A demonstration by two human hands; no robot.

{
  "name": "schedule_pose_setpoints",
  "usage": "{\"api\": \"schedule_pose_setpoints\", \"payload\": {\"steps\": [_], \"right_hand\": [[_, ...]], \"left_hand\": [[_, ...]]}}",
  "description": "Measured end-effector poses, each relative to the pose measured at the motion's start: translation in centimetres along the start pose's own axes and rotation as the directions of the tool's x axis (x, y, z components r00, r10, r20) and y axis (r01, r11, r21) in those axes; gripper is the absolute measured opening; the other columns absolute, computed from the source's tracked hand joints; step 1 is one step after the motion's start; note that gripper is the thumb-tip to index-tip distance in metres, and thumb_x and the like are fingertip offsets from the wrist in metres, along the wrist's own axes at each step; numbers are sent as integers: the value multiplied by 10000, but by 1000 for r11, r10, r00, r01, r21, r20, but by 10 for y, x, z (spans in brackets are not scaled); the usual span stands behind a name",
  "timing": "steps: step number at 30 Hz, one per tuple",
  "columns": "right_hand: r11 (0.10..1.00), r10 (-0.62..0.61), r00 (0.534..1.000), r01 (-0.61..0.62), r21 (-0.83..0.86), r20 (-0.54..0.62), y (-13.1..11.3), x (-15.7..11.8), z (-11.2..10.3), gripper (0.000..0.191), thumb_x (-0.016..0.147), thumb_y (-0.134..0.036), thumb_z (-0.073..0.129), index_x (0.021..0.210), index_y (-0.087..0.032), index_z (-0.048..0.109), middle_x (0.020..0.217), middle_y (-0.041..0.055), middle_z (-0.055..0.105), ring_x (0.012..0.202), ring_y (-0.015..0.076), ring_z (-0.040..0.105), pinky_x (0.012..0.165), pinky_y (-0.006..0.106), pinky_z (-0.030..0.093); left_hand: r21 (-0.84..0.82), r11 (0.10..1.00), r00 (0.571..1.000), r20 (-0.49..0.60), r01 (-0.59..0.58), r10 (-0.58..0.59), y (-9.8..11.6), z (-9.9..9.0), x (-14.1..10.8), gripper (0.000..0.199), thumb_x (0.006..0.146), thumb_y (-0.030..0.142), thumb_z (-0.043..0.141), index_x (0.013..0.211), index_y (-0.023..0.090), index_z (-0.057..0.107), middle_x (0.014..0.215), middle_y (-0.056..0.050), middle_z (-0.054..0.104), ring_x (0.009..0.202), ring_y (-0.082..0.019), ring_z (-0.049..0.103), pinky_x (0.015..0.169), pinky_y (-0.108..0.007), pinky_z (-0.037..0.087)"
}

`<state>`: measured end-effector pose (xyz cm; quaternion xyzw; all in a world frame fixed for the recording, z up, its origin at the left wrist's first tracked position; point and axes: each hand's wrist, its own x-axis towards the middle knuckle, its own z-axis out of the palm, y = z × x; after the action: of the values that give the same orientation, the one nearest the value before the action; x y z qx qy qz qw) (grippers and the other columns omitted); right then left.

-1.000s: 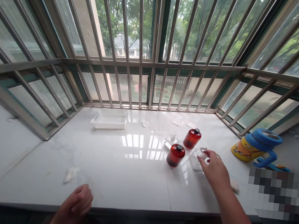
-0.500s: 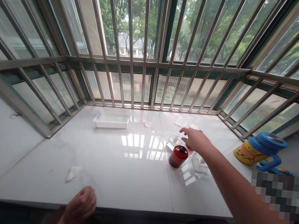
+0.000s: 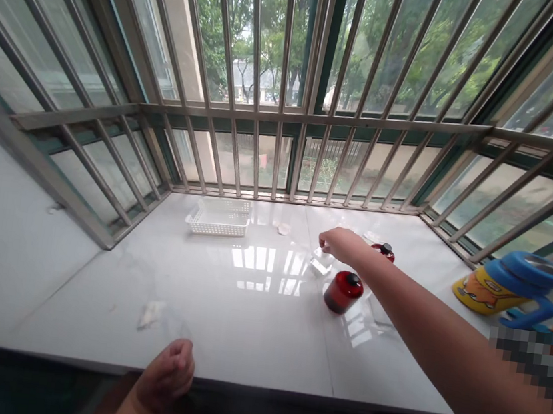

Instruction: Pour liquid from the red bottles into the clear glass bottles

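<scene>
My right hand (image 3: 341, 243) reaches across the white counter with its fingers pinched together, just above a crumpled clear plastic wrapper (image 3: 320, 263); what lies between the fingertips is too small to make out. Close by, in front of my right forearm, stands a red jar (image 3: 344, 293) with a black knob on top. A second red jar (image 3: 384, 251) shows partly behind the forearm. My left hand (image 3: 169, 372) is curled closed at the counter's front edge, and anything inside it is hidden. Beyond it lies a small crumpled whitish piece (image 3: 151, 315).
A white perforated plastic basket (image 3: 217, 228) sits at the back left, with a small pale round piece (image 3: 283, 230) to its right. A blue and yellow mug (image 3: 504, 282) stands at the far right. Metal window bars (image 3: 297, 159) border the counter (image 3: 250, 338).
My right hand has moved left, away from the rear red jar, and its spread fingers have closed. My left hand stays curled. The view has shifted slightly.
</scene>
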<state>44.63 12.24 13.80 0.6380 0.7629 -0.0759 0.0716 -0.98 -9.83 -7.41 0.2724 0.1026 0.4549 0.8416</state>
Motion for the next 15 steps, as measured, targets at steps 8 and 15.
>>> {"api": "schedule_pose_setpoints", "payload": {"steps": [8, 15], "right_hand": [[956, -291, 956, 292, 32, -25, -103, -10, -8, 142, 865, -153, 782, 985, -227, 797, 979, 78, 779, 826, 223, 698, 673, 287, 444], [847, -524, 851, 517, 125, 30, -204, -23, 5, 236, 686, -26, 830, 808, -219, 774, 784, 9, 771, 680, 182, 668, 632, 258, 442]], "left_hand": [[-18, 1000, 1000, 18, -23, 23, 1, 4, 1, 160, 987, 306, 775, 914, 170, 732, 454, 154, 165, 379, -17, 65, 414, -116, 265], [11, 999, 997, -66, -39, 40, 3, 7, 1, 167, 995, 301, 761, 898, 186, 688, 469, 150, 122, 401, -33, 46, 418, -116, 275]]}}
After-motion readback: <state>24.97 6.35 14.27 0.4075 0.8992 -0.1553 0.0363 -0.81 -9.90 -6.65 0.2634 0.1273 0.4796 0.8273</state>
